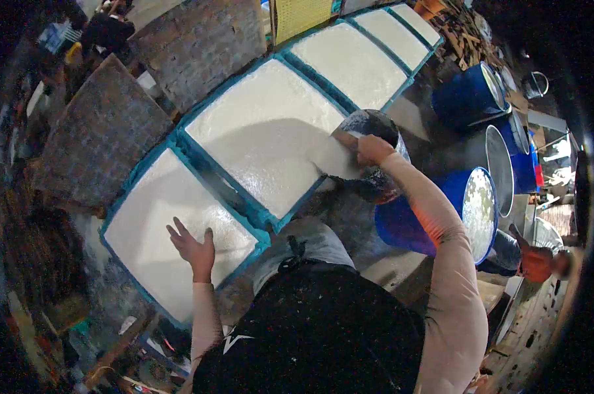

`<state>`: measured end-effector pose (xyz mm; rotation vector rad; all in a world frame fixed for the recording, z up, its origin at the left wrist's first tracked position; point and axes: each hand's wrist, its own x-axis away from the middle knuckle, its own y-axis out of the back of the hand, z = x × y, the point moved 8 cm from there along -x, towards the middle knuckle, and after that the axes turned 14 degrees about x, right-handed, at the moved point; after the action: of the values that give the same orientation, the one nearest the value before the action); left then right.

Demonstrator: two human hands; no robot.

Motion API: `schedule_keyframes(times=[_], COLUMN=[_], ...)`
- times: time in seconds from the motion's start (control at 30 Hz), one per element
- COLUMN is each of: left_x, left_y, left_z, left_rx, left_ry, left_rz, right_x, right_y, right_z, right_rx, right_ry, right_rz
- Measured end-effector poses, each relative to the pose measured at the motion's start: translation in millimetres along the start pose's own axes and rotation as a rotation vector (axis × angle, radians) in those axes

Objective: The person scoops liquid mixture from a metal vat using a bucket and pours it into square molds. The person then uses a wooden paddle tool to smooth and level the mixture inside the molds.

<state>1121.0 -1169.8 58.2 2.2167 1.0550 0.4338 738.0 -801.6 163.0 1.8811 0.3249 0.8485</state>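
Note:
My left hand [195, 249] is open, fingers spread, above the nearest white slab [155, 230]; whether it touches the surface I cannot tell. My right hand [374, 150] is closed on a flat pale scraper-like piece [336, 159] with a brown upper edge. This piece lies over the near right corner of the second white slab [257, 138], in front of a dark, white-smeared bucket [369, 121]. Teal sheeting [221, 180] lines the edges and gaps of the slabs. Their surfaces look wet and smooth.
More white slabs [349, 62] run on to the far right. Blue drums [408, 220] stand to my right, one holding whitish material. Dark boards [103, 134] lean at the left. Wood scraps [464, 43] are piled far off. A person in orange [536, 262] is at the right.

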Motion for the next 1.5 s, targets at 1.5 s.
schedule_keyframes(times=[1.5], left_x=[87], left_y=[10], left_z=[21], left_rx=[0.346], left_ry=[0.124], left_rz=[-0.087], right_x=[-29], right_y=[-48], right_z=[-17], right_rx=[-0.008], right_ry=[0.153], right_rz=[0.004])
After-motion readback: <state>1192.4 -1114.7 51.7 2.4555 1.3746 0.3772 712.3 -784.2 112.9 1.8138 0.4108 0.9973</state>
